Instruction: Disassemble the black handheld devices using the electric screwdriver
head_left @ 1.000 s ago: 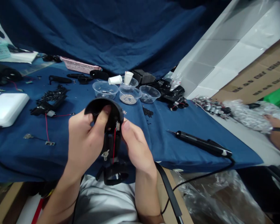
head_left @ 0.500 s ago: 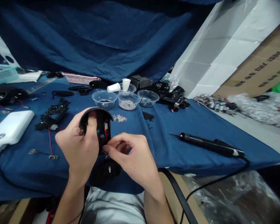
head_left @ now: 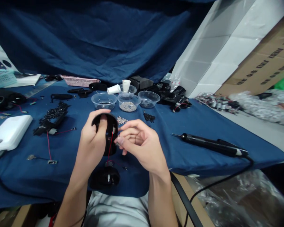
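above the blue cloth (head_left: 203, 167), a black curved plastic shell (head_left: 112, 138), perhaps a mouse casing, is gripped upright in the left hand (head_left: 91, 138), a red wire (head_left: 110, 146) running down it; the right hand (head_left: 142, 142) is held open beside it, loosely curled.

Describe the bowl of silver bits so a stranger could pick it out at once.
Start at the blue cloth on the table, then find the clear plastic bowls near its far edge. The one wanted is the front middle bowl, heaped with tiny silver-grey bits, while the left bowl and right bowl hold only a few dark pieces.
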Available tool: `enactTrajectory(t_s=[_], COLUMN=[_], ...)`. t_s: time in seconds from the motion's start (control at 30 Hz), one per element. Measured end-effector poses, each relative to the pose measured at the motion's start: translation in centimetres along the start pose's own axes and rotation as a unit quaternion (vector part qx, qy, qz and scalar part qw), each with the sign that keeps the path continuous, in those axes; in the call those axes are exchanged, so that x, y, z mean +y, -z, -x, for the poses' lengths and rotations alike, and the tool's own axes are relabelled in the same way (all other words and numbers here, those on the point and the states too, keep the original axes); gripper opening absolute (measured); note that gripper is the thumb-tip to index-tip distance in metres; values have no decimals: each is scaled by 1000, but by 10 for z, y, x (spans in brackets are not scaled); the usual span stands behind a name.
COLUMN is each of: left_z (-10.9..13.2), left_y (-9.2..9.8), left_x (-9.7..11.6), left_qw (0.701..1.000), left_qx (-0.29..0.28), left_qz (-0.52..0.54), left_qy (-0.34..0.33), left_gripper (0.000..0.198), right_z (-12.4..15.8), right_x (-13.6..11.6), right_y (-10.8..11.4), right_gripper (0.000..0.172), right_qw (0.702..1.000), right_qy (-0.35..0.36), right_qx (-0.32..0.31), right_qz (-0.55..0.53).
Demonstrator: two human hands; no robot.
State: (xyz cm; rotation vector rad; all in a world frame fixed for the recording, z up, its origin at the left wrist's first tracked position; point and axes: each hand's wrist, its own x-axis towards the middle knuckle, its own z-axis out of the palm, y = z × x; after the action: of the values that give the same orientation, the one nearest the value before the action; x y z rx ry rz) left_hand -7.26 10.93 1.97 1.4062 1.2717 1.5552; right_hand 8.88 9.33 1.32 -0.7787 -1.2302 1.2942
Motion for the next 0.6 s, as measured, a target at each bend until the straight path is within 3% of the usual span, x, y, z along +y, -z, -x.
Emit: enactTrajectory(t_s=[0.07,0.17,0.3,0.43,0.6], left_z=[0,1,4,7,14], left_y=[2,6,8,6,8], left_x=[-3,-6,-8,-13,-16], left_qw=[996,979,967,972,963], left_qx=[-69,-164,-230,-209,-261], left_qz=[33,101,113,-26,-5], left_qy=[36,71,6,-103,-61], left_gripper=[37,64,103,96,99], right_z=[-3,-5,-4,1,3], right_x=[1,2,2,-2,-5], right_y=[3,4,3,2,6], right_gripper=[40,35,27,21,15], right_qw=[999,995,983,971,963], right_qy=[21,70,127,161,184], right_qx=[20,67,135,168,188], right_qz=[-22,-6,16,46,59])
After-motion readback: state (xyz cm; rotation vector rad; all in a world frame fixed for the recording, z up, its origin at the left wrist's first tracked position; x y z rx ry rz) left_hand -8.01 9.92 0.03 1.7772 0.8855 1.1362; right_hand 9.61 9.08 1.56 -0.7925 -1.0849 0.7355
